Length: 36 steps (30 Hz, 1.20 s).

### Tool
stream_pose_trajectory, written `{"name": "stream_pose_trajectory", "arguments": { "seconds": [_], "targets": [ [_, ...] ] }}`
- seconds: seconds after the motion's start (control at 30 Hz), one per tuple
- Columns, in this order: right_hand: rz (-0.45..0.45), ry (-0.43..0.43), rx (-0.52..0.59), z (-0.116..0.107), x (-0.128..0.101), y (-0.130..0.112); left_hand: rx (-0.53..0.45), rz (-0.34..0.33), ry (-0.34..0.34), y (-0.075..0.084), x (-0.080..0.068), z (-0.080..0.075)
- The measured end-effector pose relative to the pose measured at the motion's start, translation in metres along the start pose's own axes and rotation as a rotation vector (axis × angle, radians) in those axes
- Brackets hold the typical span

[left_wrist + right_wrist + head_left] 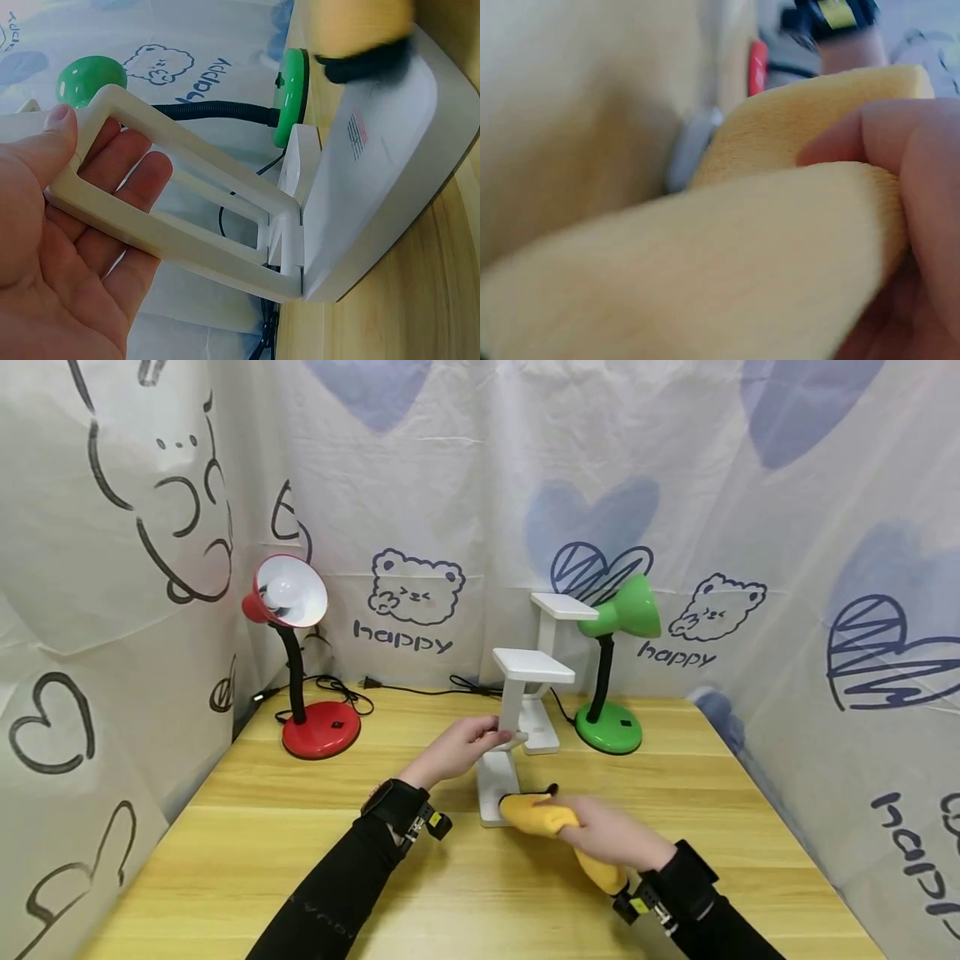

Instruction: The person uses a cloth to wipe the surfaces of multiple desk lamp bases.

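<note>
Left hand: our left hand (456,750) has its fingers and thumb curled round the upright arm of the near white desk lamp (517,727). The wrist view shows the thumb (54,135) on top of the white frame (180,217) and the fingers wrapped underneath.

Right hand: our right hand (606,837) is bunched round a yellow cloth (542,815), pressed against the lamp's base. Up close it's just cloth (727,255) with a finger (907,142) folded over it.

Where the lamp is: mid-table, standing upright on the wooden table (225,852), just in front of a second white lamp (546,693).

Hands overall: apart, one up on the arm, one down at the base, both on the same lamp.

Other stuff: red gooseneck lamp (300,652) back left, green gooseneck lamp (611,668) back right, black cords (420,690) along the back edge. Bear-and-heart "happy" cloth backdrop (408,602) all round.
</note>
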State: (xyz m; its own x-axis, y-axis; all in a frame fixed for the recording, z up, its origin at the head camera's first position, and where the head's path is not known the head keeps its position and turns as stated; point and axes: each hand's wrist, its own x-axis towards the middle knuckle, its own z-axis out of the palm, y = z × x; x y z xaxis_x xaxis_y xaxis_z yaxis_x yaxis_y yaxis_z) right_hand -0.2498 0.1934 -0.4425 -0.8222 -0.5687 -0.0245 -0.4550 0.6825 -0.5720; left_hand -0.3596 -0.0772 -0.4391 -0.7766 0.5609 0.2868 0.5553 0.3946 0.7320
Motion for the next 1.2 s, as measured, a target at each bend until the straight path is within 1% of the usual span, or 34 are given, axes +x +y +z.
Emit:
{"name": "stream_pose_trajectory", "arguments": {
  "seconds": [0.07,0.17,0.23,0.3,0.37,0.43,0.5,0.6,0.73,0.83,0.93,1.1,1.2],
  "targets": [
    [0.076,0.087,0.096,-0.012,0.003,0.004,-0.009,-0.007,-0.004,0.0,-0.005,-0.003],
    [0.183,0.234,0.292,-0.027,0.015,0.009,-0.017,-0.02,-0.01,0.0,-0.011,-0.008],
    [0.242,0.314,0.437,-0.032,0.026,0.011,-0.02,-0.027,-0.014,-0.001,-0.015,-0.011],
    [0.294,0.367,0.535,-0.033,0.04,0.011,-0.02,-0.028,-0.016,-0.002,-0.018,-0.013],
    [0.327,0.381,0.562,-0.029,0.056,0.013,-0.027,-0.029,-0.018,-0.003,-0.021,-0.015],
    [0.356,0.369,0.524,-0.02,0.073,0.017,-0.035,-0.03,-0.024,-0.004,-0.023,-0.016],
    [0.362,0.33,0.448,-0.01,0.089,0.021,-0.044,-0.034,-0.029,-0.004,-0.024,-0.017],
    [0.354,0.273,0.363,0.003,0.109,0.025,-0.063,-0.035,-0.038,-0.005,-0.025,-0.018],
    [0.321,0.228,0.298,0.014,0.128,0.027,-0.082,-0.032,-0.041,-0.005,-0.025,-0.019],
    [0.302,0.226,0.239,0.018,0.135,0.029,-0.087,-0.037,-0.04,-0.005,-0.024,-0.018],
    [0.284,0.253,0.175,0.021,0.14,0.031,-0.086,-0.041,-0.035,-0.006,-0.024,-0.018],
    [0.298,0.324,0.128,0.021,0.146,0.034,-0.08,-0.038,-0.028,-0.006,-0.023,-0.018],
    [0.311,0.306,0.139,0.021,0.148,0.034,-0.071,-0.038,-0.026,-0.007,-0.023,-0.017]
  ]
}}
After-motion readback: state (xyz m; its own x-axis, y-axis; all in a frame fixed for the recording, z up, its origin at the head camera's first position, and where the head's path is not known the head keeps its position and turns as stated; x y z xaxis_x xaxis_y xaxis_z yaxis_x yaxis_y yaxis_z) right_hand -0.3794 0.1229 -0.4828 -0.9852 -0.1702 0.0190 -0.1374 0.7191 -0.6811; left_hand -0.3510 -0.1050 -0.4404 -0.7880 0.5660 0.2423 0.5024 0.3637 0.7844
